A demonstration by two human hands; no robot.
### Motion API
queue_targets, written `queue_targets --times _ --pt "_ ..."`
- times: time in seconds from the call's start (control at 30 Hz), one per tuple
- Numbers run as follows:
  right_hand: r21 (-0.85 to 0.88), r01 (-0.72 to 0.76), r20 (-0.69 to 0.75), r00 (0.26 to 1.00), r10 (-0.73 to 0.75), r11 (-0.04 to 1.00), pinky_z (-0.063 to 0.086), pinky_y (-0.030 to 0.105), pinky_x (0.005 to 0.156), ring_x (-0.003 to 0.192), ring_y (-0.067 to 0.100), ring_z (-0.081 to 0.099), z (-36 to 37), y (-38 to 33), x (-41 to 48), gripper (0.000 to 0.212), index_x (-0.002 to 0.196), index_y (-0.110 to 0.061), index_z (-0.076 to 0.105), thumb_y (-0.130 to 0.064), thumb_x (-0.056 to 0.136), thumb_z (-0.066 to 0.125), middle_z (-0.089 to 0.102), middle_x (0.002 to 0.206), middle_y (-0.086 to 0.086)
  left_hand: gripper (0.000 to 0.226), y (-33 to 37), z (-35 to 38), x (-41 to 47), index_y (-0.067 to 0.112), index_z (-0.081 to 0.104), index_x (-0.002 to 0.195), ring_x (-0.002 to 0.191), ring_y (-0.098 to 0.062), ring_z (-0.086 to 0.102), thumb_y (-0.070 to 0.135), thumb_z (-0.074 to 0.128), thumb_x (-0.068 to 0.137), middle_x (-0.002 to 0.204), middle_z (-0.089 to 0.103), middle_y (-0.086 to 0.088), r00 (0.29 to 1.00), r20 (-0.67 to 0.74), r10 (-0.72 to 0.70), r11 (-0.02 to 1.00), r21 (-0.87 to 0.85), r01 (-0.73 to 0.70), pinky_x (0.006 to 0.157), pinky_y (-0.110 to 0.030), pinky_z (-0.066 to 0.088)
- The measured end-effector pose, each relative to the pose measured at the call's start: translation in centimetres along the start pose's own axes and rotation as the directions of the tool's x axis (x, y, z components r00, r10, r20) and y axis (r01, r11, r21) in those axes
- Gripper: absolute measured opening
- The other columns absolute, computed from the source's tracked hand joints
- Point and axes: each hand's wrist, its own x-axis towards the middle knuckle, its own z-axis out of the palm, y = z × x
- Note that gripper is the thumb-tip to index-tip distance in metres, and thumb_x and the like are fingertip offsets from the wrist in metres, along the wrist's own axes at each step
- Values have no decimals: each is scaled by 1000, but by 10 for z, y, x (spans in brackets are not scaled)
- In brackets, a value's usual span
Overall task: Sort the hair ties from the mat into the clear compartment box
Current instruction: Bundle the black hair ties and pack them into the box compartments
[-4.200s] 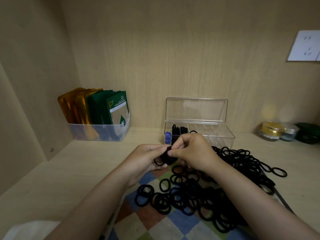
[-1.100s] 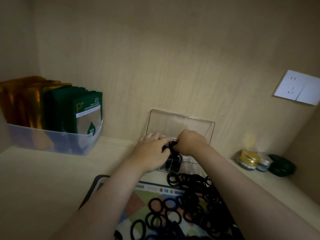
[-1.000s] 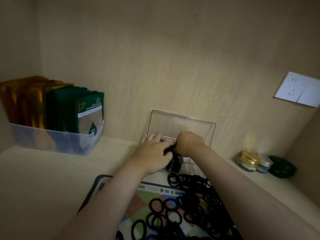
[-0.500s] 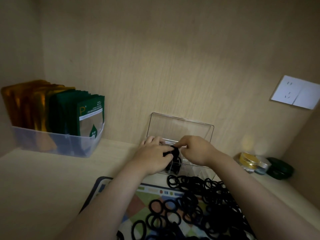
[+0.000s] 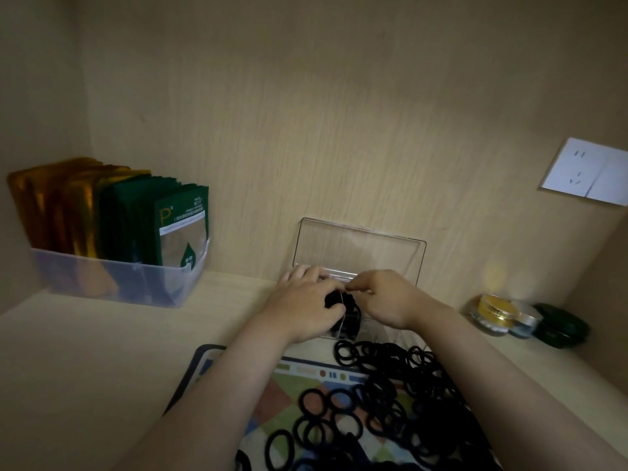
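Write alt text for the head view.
The left hand and right hand hold a bundle of hair ties over the open clear compartment box. Loose ties lie piled on the patterned mat in front; a bin of sachets stands left.

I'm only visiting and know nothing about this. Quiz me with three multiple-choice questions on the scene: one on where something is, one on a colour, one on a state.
1. Where does the bin of sachets stand, relative to the clear compartment box?
A. to its left
B. to its right
C. on top of it

2. What colour are the hair ties on the mat?
A. red
B. black
C. white

3. How is the box's lid?
A. shut flat over the compartments
B. open, standing upright
C. taken off and lying beside the jars

Answers:
1 A, the bin sits well left of the box.
2 B, every loose tie in the pile is black.
3 B, the lid rises upright behind the compartments.
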Motion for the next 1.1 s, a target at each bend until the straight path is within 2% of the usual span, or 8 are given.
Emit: queue_targets --times 0.07,0.17,0.3,0.53,0.67,0.9,1.0,1.1 --pt "92 -13 -57 998 18 996 44 24 98 118 15 59 -7 3 -7 43 129 -20 66 -11 92 46 63 133 0 44 0 -1 0 43 48 137 140 -12 21 51 44 94 147 37 12 1000 3 -3 1000 -6 3 114 -34 17" --pt "139 4 -135 991 15 990 42 13 75 88 -1 59 -6 8 -14 30 108 -27 75 -14 91 53 65 108 -11 45 2 -2 -1 43 45 139 140 -12 22 49 45 94 148 38 13 1000 -12 5 1000 -13 -5 114 -33 18" --pt "120 3 -205 979 22 993 48 24 72 77 -1 56 11 12 -11 9 78 -35 74 -34 85 69 62 90 -17 45 4 -3 -3 45 45 139 140 -11 21 47 46 94 148 38 13 1000 -7 21 1000 -7 -21 113 -33 18" --pt "-22 -35 -145 989 31 999 55 33 72 85 17 65 11 2 3 15 83 -22 80 -32 84 68 68 90 1 43 4 -6 -3 47 47 137 142 -12 18 49 46 94 149 36 13 999 42 21 1000 -4 -21 116 -34 14" --pt "98 11 -210 978 10 995 52 31 82 86 9 59 3 7 -11 15 99 -33 78 -34 89 68 62 101 -9 48 11 -14 -3 44 45 141 138 -12 25 46 51 93 144 39 12 999 30 23 1000 9 -23 112 -33 21" --pt "247 118 -236 970 -59 962 50 25 78 74 -5 56 2 -4 -63 11 97 -36 75 -32 89 69 65 96 -19 21 32 -39 -12 37 62 107 100 -9 50 35 57 87 107 54 11 999 16 29 1000 -8 -28 85 -32 47" --pt "323 160 -157 981 -113 933 50 20 72 69 -6 60 7 -18 -82 9 93 -34 77 -30 88 70 70 86 -18 12 40 -49 -34 34 64 92 75 -10 56 27 57 85 91 63 11 994 112 -7 998 -59 14 72 -33 50" --pt "363 205 -60 979 -196 909 47 15 69 68 -9 59 14 -35 -92 9 94 -30 78 -29 87 72 73 86 -13 11 40 -56 -65 33 61 82 77 -14 59 23 57 86 86 66 5 966 250 -63 995 -64 82 76 -38 52"
